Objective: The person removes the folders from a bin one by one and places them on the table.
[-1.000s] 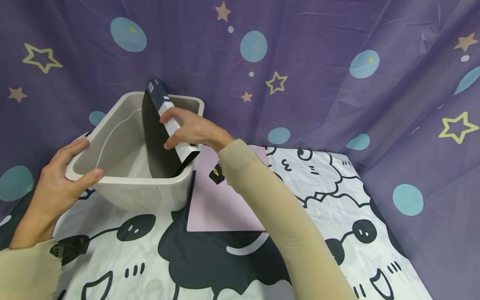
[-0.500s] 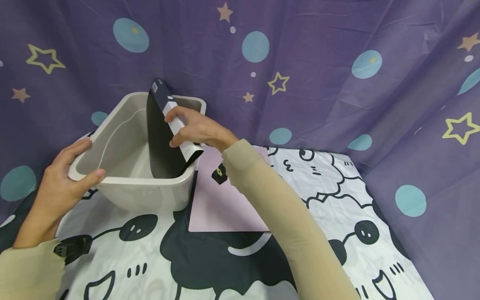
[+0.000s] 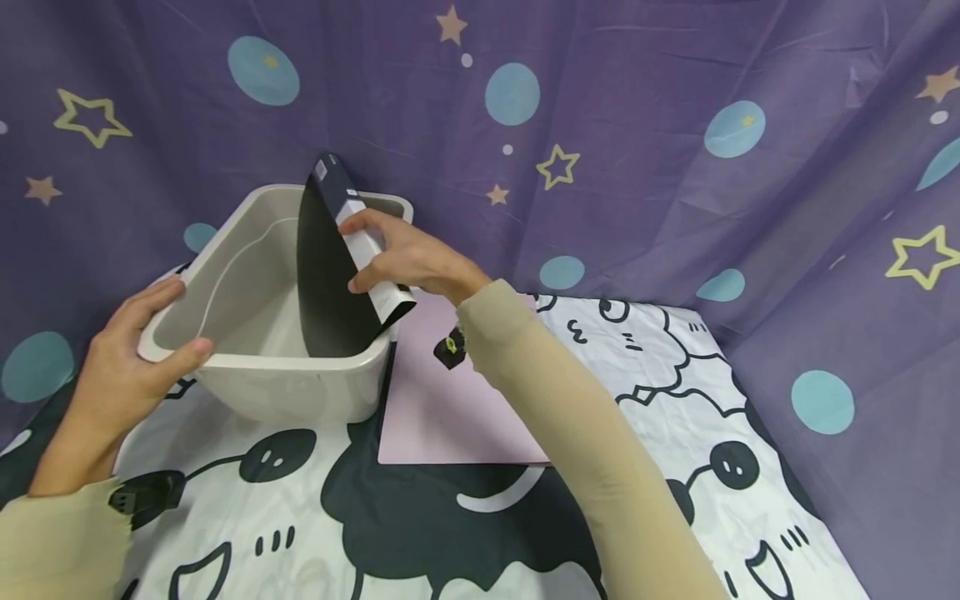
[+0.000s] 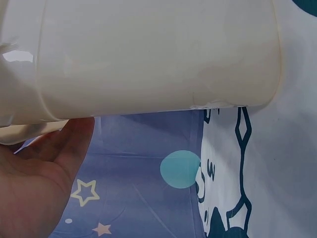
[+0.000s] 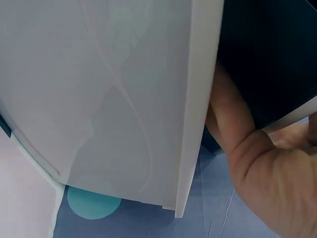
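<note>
Over the right part of the pale bin's (image 3: 288, 387) mouth: displaced slightly to the right compared with half a second ago, with the right hand (image 3: 416, 258) and the dark folder (image 3: 322, 292) shifted together (named by shape; exact kind uncertain). Unchanged in placement at the opposite corner, with the left hand (image 3: 120, 358) set on the rim. To be judged a minor handling adjustment: neither released into the bin nor lifted clear of it, hence with no finished step to record.

Location of folder: partly within the bin's mouth, tilted, with the spine (image 3: 343, 192) uppermost and with the nearer end projecting across the right rim. Contact with rim or bin floor: cannot tell.

Fingers, right: moderately parted, closed on the spine, with index fingertip and thumb set apart along its left edge. In the right wrist view, pressed against the dark face from just behind the bin rim. Remaining fingers: largely hidden.

Fingers, left: spread around the near left corner of the bin, gripping the rim, with thumb laid across the near edge.

Support: on patterned cloth (image 3: 247, 533), just beside the pink board (image 3: 450, 417).
</note>
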Available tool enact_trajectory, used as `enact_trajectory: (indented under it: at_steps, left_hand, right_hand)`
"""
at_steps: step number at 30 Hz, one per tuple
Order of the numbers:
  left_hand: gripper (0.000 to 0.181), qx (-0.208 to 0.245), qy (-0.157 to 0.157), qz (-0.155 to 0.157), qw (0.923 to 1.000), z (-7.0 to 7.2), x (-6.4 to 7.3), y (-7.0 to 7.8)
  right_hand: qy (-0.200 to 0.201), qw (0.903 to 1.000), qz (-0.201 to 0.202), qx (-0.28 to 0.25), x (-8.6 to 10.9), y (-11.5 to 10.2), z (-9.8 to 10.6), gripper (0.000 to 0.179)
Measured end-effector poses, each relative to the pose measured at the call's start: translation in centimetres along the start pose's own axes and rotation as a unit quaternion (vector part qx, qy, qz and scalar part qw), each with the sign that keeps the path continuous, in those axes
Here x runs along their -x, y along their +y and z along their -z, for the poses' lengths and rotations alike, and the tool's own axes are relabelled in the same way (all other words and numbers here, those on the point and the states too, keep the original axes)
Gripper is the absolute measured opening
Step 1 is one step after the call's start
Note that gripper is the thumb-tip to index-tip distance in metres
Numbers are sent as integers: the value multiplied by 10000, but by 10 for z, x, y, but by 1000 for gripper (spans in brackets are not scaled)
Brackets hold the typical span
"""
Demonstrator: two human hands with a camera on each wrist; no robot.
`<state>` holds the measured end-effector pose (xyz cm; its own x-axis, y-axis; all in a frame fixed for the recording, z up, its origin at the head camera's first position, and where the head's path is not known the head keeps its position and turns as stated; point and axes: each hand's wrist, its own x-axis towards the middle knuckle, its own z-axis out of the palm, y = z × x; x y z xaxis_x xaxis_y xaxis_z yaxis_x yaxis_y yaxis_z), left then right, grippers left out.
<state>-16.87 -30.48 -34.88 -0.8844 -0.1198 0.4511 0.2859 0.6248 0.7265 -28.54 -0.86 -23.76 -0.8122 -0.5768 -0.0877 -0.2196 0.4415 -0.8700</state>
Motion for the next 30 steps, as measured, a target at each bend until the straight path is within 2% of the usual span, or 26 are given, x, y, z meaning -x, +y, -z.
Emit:
enact_trajectory:
  at_steps: [10, 30]
  left_hand:
    - [81, -25, 41, -127, 9999, -2, -2, 2]
    - [80, -89, 64, -64, 9999, 0, -1, -2]
  right_hand:
    - [30, 9985, 90, -535, 8, 7, 9, 69]
    - [209, 9927, 85, -1184, 16, 16, 16, 66]
